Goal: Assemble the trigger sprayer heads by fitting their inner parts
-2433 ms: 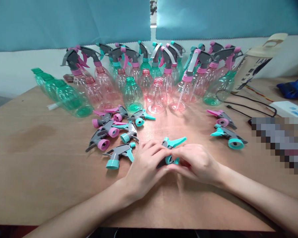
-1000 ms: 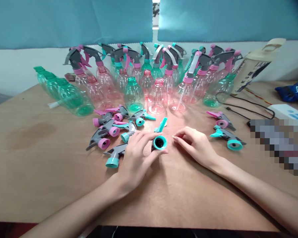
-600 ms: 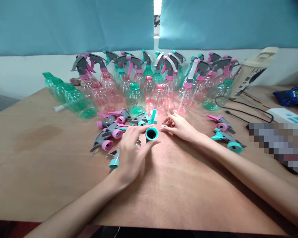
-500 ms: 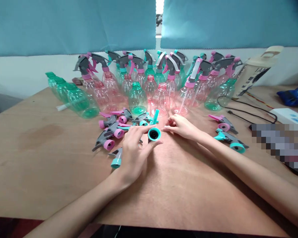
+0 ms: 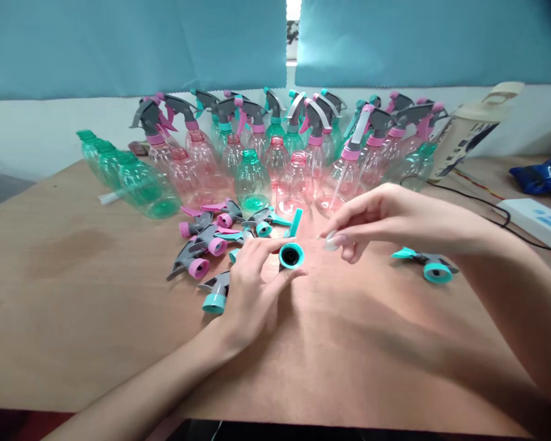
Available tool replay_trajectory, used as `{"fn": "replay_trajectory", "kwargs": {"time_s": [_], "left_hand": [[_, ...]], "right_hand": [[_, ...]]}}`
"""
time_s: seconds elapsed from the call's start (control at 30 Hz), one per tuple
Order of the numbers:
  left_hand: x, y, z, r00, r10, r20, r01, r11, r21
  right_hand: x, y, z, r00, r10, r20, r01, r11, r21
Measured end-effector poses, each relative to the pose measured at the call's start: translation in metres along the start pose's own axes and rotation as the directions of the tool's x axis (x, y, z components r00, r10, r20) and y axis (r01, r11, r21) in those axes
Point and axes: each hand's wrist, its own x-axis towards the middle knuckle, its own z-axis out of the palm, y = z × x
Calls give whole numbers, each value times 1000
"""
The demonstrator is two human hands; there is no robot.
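Between the thumb and fingers of my left hand (image 5: 252, 285) is a trigger sprayer head (image 5: 292, 255), its teal collar facing me and its teal lever pointing up. Just right of it, my right hand (image 5: 371, 223) hovers with the fingertips pinched together. A pale, whitish patch shows at the thumb tip; I cannot tell whether it is a small part or the nail. Several loose sprayer heads (image 5: 199, 267) with pink or teal collars lie left of and behind my left hand. Another teal sprayer head (image 5: 436, 272) rests on the table to the right, below my right wrist.
Behind the hands stand several pink and green bottles (image 5: 252, 184), some open-necked, others with sprayer heads fitted. Green bottles (image 5: 140, 184) lean at the left. On the right are a cream tumbler (image 5: 472, 131), a black cable (image 5: 468, 193) and a white box (image 5: 539, 220).
My right hand has come up and nearer the camera, staying pinched, and now covers the pink sprayer head on the right. The left hand with its sprayer head has shifted slightly right and down.
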Motion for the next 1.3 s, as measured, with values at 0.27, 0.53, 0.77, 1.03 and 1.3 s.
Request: {"fn": "replay_trajectory", "kwargs": {"time_s": [0.27, 0.53, 0.77, 1.03, 1.3], "left_hand": [[-7, 10, 2, 977, -77, 200, 105, 986, -133], [-9, 12, 1, 978, -80, 192, 109, 984, -143], [-9, 11, 0, 982, -61, 180, 76, 994, -76], [-8, 13, 0, 987, 38, 157, -40, 999, 9], [-8, 10, 1, 979, 140, 145, -153, 985, 79]], "right_hand": [[-5, -4, 38, 964, -173, -202, 103, 943, -317], [-2, 1, 44, 905, -382, -186, 248, 831, -498], [-7, 3, 37, 938, -347, -14, 282, 784, -553], [-11, -2, 24, 914, -400, -59, 279, 728, -626], [-8, 2, 32, 930, -361, 66, 318, 704, -635]]}}
